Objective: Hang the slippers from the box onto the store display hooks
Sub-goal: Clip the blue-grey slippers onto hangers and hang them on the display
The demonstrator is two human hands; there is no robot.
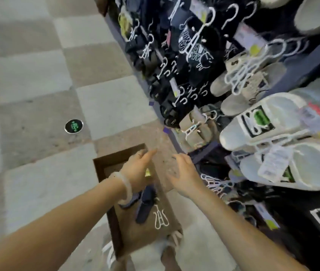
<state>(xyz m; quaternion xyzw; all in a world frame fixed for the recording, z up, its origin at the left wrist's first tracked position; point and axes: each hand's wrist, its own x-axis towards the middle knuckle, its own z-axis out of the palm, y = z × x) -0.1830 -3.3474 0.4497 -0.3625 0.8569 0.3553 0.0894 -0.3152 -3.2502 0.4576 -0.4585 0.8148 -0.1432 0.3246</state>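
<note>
Both forearms reach over the cardboard box (pixel 116 218). The left hand (pixel 137 171) and right hand (pixel 182 177) hover above it with fingers spread, empty. Dark slippers (pixel 145 204) lie inside the box, display rack (pixel 204 79) to its right.
</note>
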